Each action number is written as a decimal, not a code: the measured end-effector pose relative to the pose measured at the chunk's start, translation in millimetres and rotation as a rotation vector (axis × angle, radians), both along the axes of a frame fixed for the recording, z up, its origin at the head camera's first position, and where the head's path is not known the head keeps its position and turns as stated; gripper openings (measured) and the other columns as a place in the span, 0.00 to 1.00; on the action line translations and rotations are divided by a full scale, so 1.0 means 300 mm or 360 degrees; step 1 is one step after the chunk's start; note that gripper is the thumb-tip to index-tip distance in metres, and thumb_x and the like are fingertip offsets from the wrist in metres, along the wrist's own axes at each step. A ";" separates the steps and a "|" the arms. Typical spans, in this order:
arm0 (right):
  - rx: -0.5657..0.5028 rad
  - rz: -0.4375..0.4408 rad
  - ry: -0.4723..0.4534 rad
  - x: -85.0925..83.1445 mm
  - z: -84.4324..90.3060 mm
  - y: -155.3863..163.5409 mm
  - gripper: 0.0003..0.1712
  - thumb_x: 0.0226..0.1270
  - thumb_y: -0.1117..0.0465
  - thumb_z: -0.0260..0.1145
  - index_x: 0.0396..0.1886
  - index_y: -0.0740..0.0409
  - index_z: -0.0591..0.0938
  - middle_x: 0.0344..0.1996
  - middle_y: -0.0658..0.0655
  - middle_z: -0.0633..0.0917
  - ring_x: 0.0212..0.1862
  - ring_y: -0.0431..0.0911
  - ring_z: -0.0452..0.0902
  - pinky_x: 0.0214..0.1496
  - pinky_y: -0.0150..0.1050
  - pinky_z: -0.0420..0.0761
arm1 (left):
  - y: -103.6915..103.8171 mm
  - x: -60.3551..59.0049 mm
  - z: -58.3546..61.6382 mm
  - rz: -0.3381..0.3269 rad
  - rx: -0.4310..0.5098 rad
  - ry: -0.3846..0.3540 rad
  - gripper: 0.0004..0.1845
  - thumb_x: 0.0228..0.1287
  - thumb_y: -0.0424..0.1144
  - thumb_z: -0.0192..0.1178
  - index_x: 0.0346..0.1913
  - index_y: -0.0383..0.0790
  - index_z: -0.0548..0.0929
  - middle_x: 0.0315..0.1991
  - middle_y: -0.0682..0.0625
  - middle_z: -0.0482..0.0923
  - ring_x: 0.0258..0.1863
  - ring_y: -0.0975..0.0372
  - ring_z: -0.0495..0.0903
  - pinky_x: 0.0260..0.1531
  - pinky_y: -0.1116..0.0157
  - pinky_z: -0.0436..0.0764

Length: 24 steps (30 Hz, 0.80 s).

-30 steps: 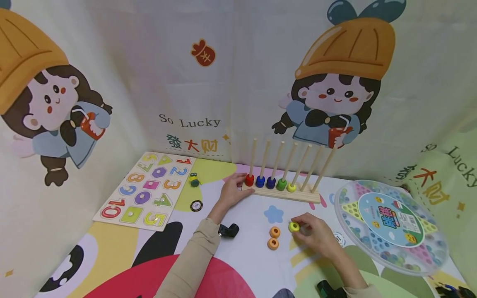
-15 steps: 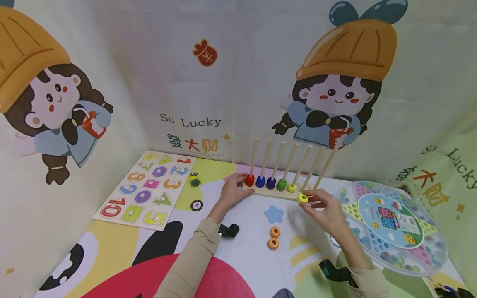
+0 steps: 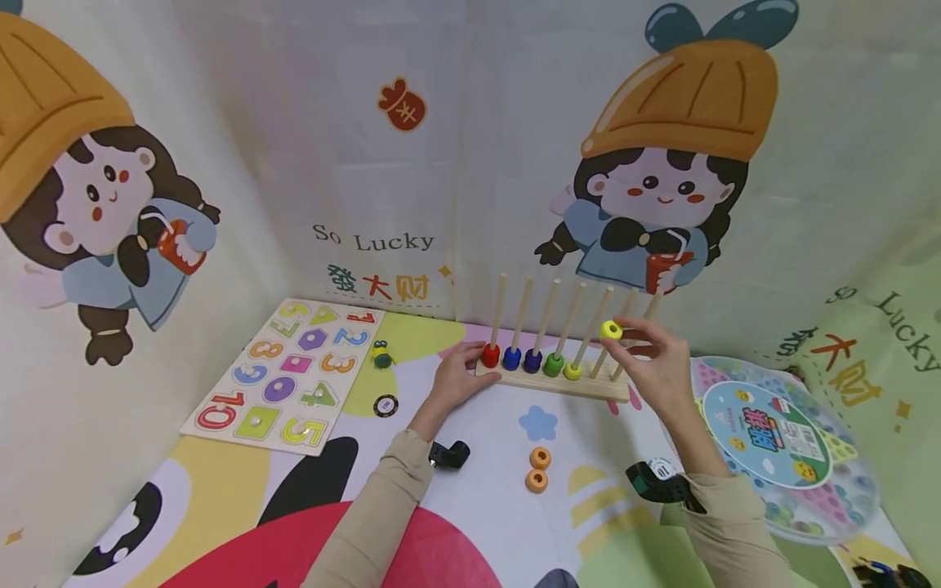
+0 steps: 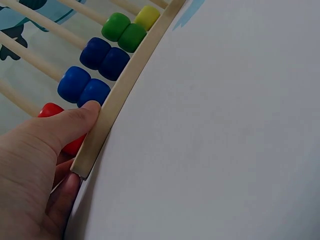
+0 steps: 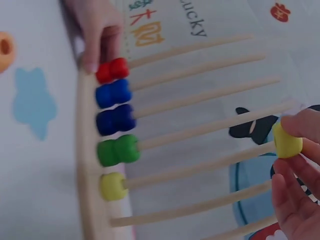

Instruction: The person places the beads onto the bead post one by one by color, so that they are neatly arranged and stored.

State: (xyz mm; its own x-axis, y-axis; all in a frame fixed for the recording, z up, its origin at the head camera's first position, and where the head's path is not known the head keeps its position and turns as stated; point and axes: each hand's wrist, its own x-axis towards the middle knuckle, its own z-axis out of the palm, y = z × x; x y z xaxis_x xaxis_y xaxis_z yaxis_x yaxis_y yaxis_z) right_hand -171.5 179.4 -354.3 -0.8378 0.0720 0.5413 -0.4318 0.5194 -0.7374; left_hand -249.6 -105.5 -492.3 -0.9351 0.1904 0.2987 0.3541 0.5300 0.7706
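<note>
A wooden peg rack stands at the table's back, its upright pegs in a row. Red beads, blue beads, dark blue beads and green beads sit in pairs at the peg bottoms. One yellow bead is on the peg after them; two more pegs bear none. My left hand holds the rack's left end, thumb on the base's front. My right hand pinches another yellow bead at the tip of the yellow bead's peg; whether it is threaded I cannot tell.
Two orange beads lie on the printed tablecloth in front of the rack. A number puzzle board is on the left, near a small yellow-green toy and a black chip. At right lies a round marble game board.
My right hand has lifted the yellow bead from near the orange beads, past the rack's base, up to the peg tips. The left hand keeps its place at the rack's end.
</note>
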 end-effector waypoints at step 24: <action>0.0165 -0.0235 0.0145 -0.105 0.141 -0.050 0.19 0.63 0.62 0.71 0.51 0.69 0.84 0.46 0.64 0.82 0.46 0.53 0.82 0.39 0.18 0.73 | -0.003 0.006 0.006 0.0000 0.0011 -0.0038 0.31 0.53 0.42 0.75 0.58 0.31 0.81 0.63 0.46 0.76 0.53 0.53 0.79 0.50 0.59 0.80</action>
State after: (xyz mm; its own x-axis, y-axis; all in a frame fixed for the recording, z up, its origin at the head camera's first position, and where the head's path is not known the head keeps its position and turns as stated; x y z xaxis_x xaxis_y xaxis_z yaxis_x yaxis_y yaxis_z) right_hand -203.1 164.3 -311.9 -0.7695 0.1301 0.6252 -0.4079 0.6532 -0.6379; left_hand -247.8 -106.2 -490.5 -0.9420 0.1884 0.2777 0.3356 0.5248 0.7823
